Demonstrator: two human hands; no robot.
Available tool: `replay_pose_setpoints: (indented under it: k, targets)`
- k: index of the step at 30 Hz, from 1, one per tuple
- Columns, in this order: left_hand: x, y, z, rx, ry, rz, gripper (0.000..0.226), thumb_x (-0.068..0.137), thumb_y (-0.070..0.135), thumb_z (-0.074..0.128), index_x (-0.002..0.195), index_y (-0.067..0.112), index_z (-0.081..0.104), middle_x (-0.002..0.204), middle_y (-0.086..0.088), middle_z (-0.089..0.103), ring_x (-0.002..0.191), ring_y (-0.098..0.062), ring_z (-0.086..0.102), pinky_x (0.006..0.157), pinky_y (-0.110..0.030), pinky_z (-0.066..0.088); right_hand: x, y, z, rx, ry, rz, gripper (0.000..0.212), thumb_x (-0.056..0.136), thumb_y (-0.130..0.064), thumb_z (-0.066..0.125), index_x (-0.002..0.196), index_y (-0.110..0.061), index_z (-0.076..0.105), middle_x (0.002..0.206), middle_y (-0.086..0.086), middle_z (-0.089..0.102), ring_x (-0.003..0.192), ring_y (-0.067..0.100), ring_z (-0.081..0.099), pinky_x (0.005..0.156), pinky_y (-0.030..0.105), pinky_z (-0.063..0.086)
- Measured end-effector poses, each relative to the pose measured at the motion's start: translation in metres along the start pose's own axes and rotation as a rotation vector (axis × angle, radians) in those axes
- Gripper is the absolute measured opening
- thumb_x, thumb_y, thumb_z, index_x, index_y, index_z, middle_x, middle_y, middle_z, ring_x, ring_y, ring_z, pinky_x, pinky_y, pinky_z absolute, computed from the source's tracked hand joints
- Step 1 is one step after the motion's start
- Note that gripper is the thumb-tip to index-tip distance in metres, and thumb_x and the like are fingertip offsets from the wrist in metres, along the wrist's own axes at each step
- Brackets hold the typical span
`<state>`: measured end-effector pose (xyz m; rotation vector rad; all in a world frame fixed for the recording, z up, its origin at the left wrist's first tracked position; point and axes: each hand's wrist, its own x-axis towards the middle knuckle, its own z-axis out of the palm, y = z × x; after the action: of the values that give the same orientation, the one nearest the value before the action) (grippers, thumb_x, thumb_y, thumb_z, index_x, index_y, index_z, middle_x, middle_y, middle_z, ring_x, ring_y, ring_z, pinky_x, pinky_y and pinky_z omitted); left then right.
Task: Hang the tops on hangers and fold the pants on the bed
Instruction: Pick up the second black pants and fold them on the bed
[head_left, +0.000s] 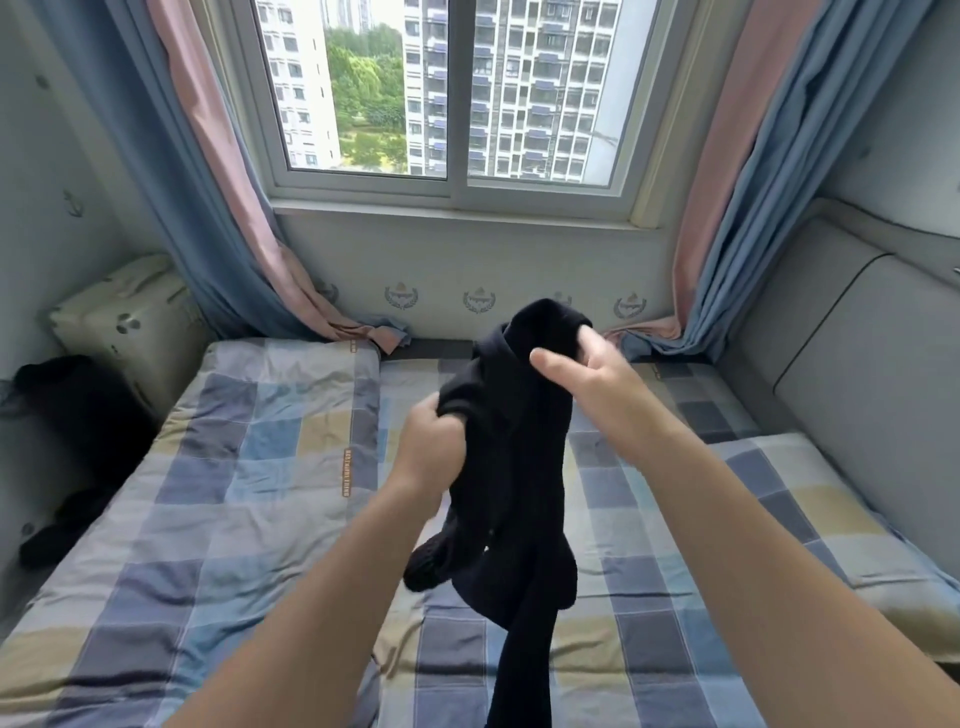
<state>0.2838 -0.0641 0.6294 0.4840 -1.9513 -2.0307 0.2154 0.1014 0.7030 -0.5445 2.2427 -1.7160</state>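
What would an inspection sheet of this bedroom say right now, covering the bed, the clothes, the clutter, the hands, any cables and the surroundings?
Surface: bed, checked and rumpled.
Job's things: dark garment held up above the bed, its lower part hanging down; no hangers seen.
Clutter: dark heap, likely more clothes, at the bed's left edge; pillow beside it, nearer the window.
Hands: left hand grips the garment's side; right hand holds its top.
Cables: nothing seen.
Surroundings: window straight ahead, curtains on both sides, grey padded panel on the right.
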Motion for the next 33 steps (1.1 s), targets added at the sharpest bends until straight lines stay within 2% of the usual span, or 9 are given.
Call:
replay_pose_setpoints:
  k: [3, 5, 8, 13, 15, 20, 26, 29, 33]
  targets:
    - [0.009, 0.03, -0.007, -0.193, 0.045, -0.03, 0.022, 0.101, 0.017, 0.052, 0.098, 0.019, 0.073, 0.091, -0.006, 0.078, 0.09, -0.025, 0.075, 0.071, -0.038, 0.063, -0.019, 0.018, 0.011, -0.214, 0.004, -0.037, 0.091, 0.094, -0.037, 0.068, 0.162, -0.025, 0.009, 0.168, -0.006, 0.013, 0.154, 0.01, 0.011, 0.126, 0.041, 0.017]
    - [0.012, 0.043, -0.006, -0.31, 0.076, -0.138, 0.02, 0.104, 0.023, 0.053, 0.1, 0.01, 0.068, 0.086, -0.01, 0.078, 0.078, -0.024, 0.076, 0.061, -0.034, 0.06, -0.036, 0.027, 0.023, -0.178, -0.058, -0.068, 0.092, 0.088, -0.048, 0.071, 0.16, -0.031, 0.015, 0.164, -0.013, 0.022, 0.15, 0.0, 0.018, 0.122, 0.033, 0.025]
    - [0.008, 0.049, 0.001, -0.424, 0.1, -0.221, 0.022, 0.104, 0.025, 0.054, 0.106, 0.005, 0.063, 0.094, -0.017, 0.074, 0.076, -0.028, 0.075, 0.065, -0.039, 0.061, -0.063, 0.041, 0.047, 0.072, -0.269, -0.016, 0.093, 0.074, -0.058, 0.077, 0.152, -0.035, 0.032, 0.143, -0.023, 0.05, 0.13, -0.01, 0.047, 0.101, 0.018, 0.047]
    - [0.005, 0.045, -0.001, -0.502, 0.108, -0.227, 0.009, 0.103, 0.021, 0.057, 0.102, 0.012, 0.059, 0.078, -0.006, 0.077, 0.069, -0.02, 0.076, 0.055, -0.032, 0.059, -0.071, 0.077, 0.071, 0.047, 0.011, 0.089, 0.026, 0.088, -0.026, 0.072, 0.113, -0.026, 0.064, 0.103, -0.004, 0.073, 0.103, 0.018, 0.069, 0.087, 0.042, 0.059]
    - [0.008, 0.044, -0.009, -0.504, 0.139, -0.215, 0.007, 0.103, 0.02, 0.057, 0.103, 0.013, 0.059, 0.092, -0.009, 0.077, 0.077, -0.022, 0.076, 0.059, -0.035, 0.06, -0.065, 0.082, 0.063, 0.002, 0.089, 0.093, 0.006, 0.095, -0.017, 0.065, 0.098, -0.017, 0.07, 0.092, 0.004, 0.073, 0.094, 0.024, 0.07, 0.086, 0.047, 0.059]
    - [0.0, 0.033, -0.032, -0.251, -0.02, -0.208, 0.024, 0.102, 0.036, 0.057, 0.113, 0.016, 0.061, 0.121, -0.007, 0.068, 0.108, -0.025, 0.069, 0.084, -0.042, 0.059, -0.045, 0.06, 0.038, -0.035, 0.188, 0.041, 0.016, 0.097, -0.015, 0.063, 0.083, -0.016, 0.072, 0.074, 0.003, 0.071, 0.07, 0.013, 0.065, 0.063, 0.031, 0.052]
    - [-0.043, 0.008, -0.024, 0.17, -0.444, -0.066, 0.059, 0.07, 0.064, 0.074, 0.118, 0.033, 0.063, 0.114, 0.008, 0.072, 0.1, -0.01, 0.071, 0.081, -0.03, 0.059, -0.022, 0.023, 0.032, 0.361, 0.294, 0.22, 0.025, 0.101, -0.003, 0.049, 0.084, -0.002, 0.068, 0.062, 0.006, 0.07, 0.052, 0.017, 0.067, 0.045, 0.025, 0.051]
    - [-0.048, 0.0, -0.013, 0.196, -0.522, 0.018, 0.067, 0.068, 0.054, 0.083, 0.126, 0.034, 0.055, 0.12, 0.008, 0.068, 0.104, -0.014, 0.071, 0.089, -0.041, 0.059, -0.022, 0.009, 0.032, 0.464, 0.249, 0.223, 0.027, 0.101, -0.001, 0.046, 0.086, -0.001, 0.068, 0.068, 0.008, 0.074, 0.058, 0.018, 0.071, 0.051, 0.027, 0.056]
    - [-0.041, 0.002, -0.005, 0.19, -0.374, 0.129, 0.034, 0.079, 0.041, 0.071, 0.109, 0.031, 0.061, 0.099, 0.008, 0.071, 0.09, -0.021, 0.071, 0.082, -0.053, 0.058, -0.022, -0.006, 0.026, 0.654, 0.19, 0.195, 0.012, 0.101, -0.003, 0.052, 0.095, 0.0, 0.063, 0.086, 0.014, 0.068, 0.071, 0.022, 0.07, 0.065, 0.032, 0.061]
